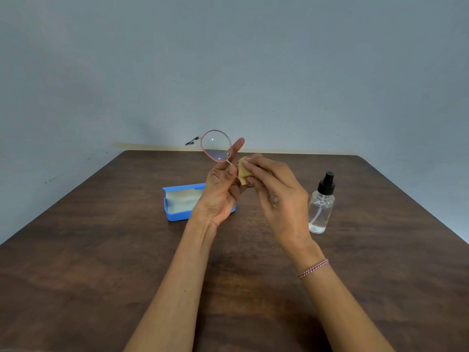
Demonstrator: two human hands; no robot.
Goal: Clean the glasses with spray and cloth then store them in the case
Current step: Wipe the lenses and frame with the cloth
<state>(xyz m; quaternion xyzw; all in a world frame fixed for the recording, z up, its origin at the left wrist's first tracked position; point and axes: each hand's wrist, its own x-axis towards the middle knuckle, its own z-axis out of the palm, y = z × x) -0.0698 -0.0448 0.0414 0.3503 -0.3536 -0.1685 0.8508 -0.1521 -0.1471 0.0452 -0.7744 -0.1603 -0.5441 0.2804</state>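
Observation:
Round glasses [215,146] with a thin reddish frame are held up above the table. My left hand [220,189] pinches them near the bridge, one lens standing free above the fingers. A tan cloth [245,172] is wrapped over the other lens, which it hides, and my right hand [276,191] pinches that cloth between thumb and fingers. The blue case [177,203] lies open on the table behind my left hand, its pale lining showing. A clear spray bottle [321,207] with a black pump top stands upright to the right of my right hand.
The dark wooden table [101,250] runs from the near edge of view to a grey wall [228,59] at the back. Its corners are cut off at the back left and right.

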